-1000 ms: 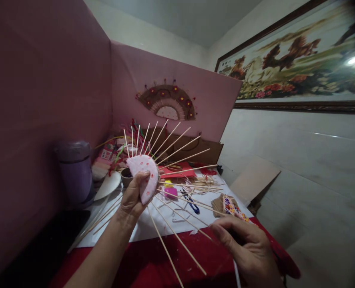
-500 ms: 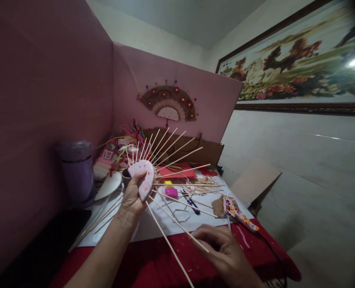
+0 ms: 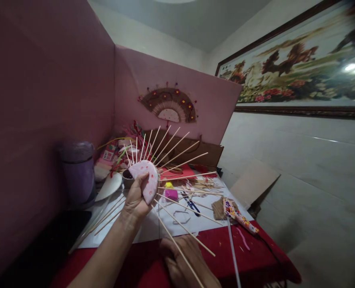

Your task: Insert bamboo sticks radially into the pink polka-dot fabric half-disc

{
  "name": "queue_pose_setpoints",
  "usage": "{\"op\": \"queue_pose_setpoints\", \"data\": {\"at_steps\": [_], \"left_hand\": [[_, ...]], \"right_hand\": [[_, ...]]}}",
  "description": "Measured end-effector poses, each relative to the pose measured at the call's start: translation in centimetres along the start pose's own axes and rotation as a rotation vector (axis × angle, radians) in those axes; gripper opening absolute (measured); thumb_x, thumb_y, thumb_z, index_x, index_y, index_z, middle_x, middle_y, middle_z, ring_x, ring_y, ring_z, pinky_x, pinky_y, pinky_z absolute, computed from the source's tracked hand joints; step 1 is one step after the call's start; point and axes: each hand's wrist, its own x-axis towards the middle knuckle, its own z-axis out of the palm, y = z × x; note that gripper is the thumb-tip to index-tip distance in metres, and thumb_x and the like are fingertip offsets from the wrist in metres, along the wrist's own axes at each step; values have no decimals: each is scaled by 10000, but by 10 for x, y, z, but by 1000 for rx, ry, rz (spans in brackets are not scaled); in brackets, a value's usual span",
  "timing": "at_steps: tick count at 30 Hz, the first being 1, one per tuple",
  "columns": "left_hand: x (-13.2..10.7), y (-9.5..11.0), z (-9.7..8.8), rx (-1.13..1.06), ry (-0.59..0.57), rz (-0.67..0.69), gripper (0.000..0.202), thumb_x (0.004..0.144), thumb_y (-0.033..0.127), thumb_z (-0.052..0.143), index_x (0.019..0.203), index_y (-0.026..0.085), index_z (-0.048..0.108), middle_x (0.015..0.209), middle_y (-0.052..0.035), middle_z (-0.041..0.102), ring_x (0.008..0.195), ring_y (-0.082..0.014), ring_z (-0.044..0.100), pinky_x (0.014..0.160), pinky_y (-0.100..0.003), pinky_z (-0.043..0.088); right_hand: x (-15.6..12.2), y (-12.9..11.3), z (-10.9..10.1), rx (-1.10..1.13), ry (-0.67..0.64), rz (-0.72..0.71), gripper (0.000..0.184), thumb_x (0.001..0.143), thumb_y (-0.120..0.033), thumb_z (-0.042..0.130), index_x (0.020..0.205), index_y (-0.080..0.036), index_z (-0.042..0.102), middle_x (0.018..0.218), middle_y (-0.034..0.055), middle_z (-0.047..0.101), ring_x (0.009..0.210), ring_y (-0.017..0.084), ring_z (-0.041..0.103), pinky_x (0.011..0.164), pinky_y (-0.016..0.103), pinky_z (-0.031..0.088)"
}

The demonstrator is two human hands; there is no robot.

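Note:
My left hand (image 3: pixel 138 196) is closed on a fan frame, thumb on its pink half-round base (image 3: pixel 149 180) with small red spots. Thin wooden sticks (image 3: pixel 181 153) spread out from the base's curved edge like rays. My right hand (image 3: pixel 186 258) is low over the red cloth, with fingers curled in. It lies behind the lowest stick, and whatever its fingers may hold is hidden. A flower-patterned glue gun (image 3: pixel 240 218) rests on the right, a long clear glue stick (image 3: pixel 233 256) by it.
Blue-handled pliers (image 3: pixel 192 206), magenta clay (image 3: pixel 171 195) and yellow clay (image 3: pixel 169 185) lie on the white sheet. Loose sticks (image 3: pixel 108 216) and a purple tumbler (image 3: pixel 78 176) stand left. A finished fan (image 3: pixel 168 105) hangs on the pink board. The red cloth (image 3: pixel 273 248) edges the table.
My right hand has moved left and down from the outer end of a lower stick to below the base. The fan frame has shifted slightly right, and the clear glue stick now shows.

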Motion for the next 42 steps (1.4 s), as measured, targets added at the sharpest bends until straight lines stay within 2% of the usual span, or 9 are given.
{"op": "queue_pose_setpoints", "data": {"at_steps": [6,10,13,18,20,25,31,36,42], "left_hand": [[-3,-2,6,-19,23,18,325,784,108,439,1092,67,534,670,-103,697,543,-197,654,559,-325,557],[-2,0,6,-22,53,10,288,791,113,442,1053,65,552,627,-90,684,516,-188,646,536,-313,557],[1,-1,3,-30,49,37,256,780,99,455,1007,69,570,641,-85,686,520,-174,645,532,-292,557],[3,-6,2,-35,48,112,217,784,104,462,958,71,586,657,-83,685,555,-166,648,545,-275,555],[3,-8,3,-59,96,130,208,789,104,468,959,79,584,648,-71,680,537,-151,640,540,-263,552],[2,-8,6,-96,160,157,154,795,99,486,910,103,587,649,-58,680,554,-145,643,563,-264,553],[4,-7,4,-52,110,122,133,789,63,464,838,91,585,671,-88,688,580,-159,653,578,-282,555],[4,-6,1,-52,112,66,90,773,86,499,797,109,583,633,-65,678,551,-158,643,565,-301,554],[0,-6,3,31,127,-14,40,748,156,556,762,129,581,587,-57,667,509,-187,634,434,-283,520]], "right_hand": [[4,-13,32,-55,47,6,188,784,-131,442,863,-246,568,629,-17,591,582,146,524,604,244,385],[2,-7,37,-27,151,-20,285,801,-117,415,1032,-231,535,762,3,628,664,152,549,691,260,388],[3,-9,36,56,94,89,292,794,-115,449,1044,-245,526,807,-2,622,723,147,552,716,247,379],[20,-31,33,217,-226,218,140,699,-91,494,737,-220,530,681,-33,595,659,120,542,590,218,323],[28,-36,31,178,-274,256,126,671,-84,486,683,-208,507,623,-32,576,607,119,526,549,236,277],[33,-30,25,83,-232,286,128,654,-70,466,658,-196,489,582,-22,570,554,119,510,508,257,219],[22,-14,18,109,-107,236,158,776,-130,433,710,-204,557,641,-2,614,594,124,554,546,222,312],[9,-1,16,92,63,206,164,816,-201,430,814,-205,595,762,32,660,675,148,595,594,223,375],[14,2,3,195,-157,359,175,812,-156,432,697,-195,557,625,-14,609,570,114,557,538,205,345]]}}
